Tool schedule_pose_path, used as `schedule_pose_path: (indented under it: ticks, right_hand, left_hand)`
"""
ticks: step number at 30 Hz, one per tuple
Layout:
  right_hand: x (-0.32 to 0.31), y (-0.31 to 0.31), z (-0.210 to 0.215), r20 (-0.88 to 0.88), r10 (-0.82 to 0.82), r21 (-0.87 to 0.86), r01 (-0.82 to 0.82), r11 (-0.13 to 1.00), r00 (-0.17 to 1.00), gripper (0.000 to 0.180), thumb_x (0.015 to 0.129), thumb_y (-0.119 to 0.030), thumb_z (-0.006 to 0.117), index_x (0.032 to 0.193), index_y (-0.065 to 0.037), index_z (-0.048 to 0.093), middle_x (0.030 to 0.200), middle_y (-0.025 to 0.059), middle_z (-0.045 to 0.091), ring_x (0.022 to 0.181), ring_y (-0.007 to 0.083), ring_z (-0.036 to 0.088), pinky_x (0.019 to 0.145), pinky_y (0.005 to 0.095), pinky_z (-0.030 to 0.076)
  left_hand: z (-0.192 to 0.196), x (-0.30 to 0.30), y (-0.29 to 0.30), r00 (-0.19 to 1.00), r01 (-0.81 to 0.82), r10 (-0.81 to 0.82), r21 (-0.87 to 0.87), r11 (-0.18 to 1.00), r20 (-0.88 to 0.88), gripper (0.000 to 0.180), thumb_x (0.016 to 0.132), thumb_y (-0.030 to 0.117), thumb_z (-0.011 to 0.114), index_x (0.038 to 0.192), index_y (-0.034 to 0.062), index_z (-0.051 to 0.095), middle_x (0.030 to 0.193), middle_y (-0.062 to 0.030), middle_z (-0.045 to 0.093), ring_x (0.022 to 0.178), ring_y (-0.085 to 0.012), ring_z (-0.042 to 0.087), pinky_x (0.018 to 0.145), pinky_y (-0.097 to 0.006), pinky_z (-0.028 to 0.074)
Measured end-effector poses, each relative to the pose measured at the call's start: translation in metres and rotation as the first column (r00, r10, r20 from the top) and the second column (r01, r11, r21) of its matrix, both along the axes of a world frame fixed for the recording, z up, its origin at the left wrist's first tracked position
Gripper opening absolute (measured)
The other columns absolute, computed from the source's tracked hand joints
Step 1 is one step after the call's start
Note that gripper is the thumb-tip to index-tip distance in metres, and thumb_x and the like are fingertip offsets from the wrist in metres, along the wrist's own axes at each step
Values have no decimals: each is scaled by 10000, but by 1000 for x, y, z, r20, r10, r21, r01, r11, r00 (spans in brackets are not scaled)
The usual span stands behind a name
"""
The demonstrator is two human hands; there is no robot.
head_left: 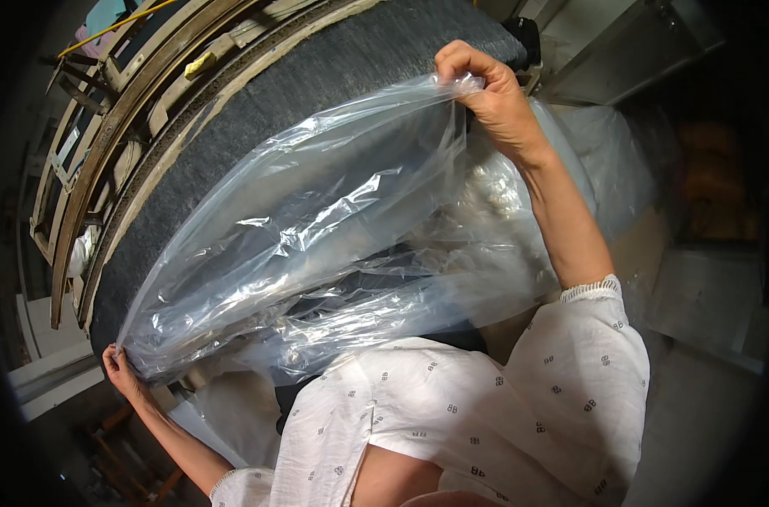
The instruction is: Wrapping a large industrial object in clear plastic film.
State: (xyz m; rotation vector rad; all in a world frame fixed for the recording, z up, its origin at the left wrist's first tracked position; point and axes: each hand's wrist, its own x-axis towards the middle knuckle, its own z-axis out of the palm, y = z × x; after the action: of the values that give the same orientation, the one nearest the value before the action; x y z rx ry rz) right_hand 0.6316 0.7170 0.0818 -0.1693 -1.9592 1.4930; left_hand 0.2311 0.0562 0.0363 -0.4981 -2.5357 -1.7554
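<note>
Spreading step: left hand (122, 372) pinches the clear plastic bag (317, 237) at its lower corner, right hand (490, 93) clenched on the top edge, sheet stretched between both grips over the dark felt surface (317, 76) (wooden frame (105, 127) beyond), next probably needs even tension

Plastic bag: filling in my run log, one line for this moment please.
left hand: grips bag corner | right hand: grips opposite corner | plastic bag: clear, stretched over dark grey surface

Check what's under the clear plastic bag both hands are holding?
Beneath the clear plastic bag, stretched between the left hand and right hand, lies a dark grey felt-like curved surface. Pale lumps show dimly through its folds; what they are is hidden.
</note>
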Motion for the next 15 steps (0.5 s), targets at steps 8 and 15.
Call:
schedule_pose_path:
  ticks: [8,15]
  right_hand:
    - [1,1,-2,-40,23,-78,-26,997,999,84,774,-5,573,775,-85,551,798,-60,492,797,50,468,774,195,360]
    - [3,-6,15,129,-63,-221,91,971,990,148,835,-195,631,930,-81,636,850,-56,576,827,47,495,794,203,377]
  left_hand:
    - [4,9,12,999,-41,41,-19,999,-12,82,834,32,579,843,68,505,997,-21,515,939,-119,454,884,-234,328]
    - [11,8,23,991,-99,72,-259,961,-109,92,810,14,552,892,28,513,1013,-54,528,990,-160,469,907,-253,324]
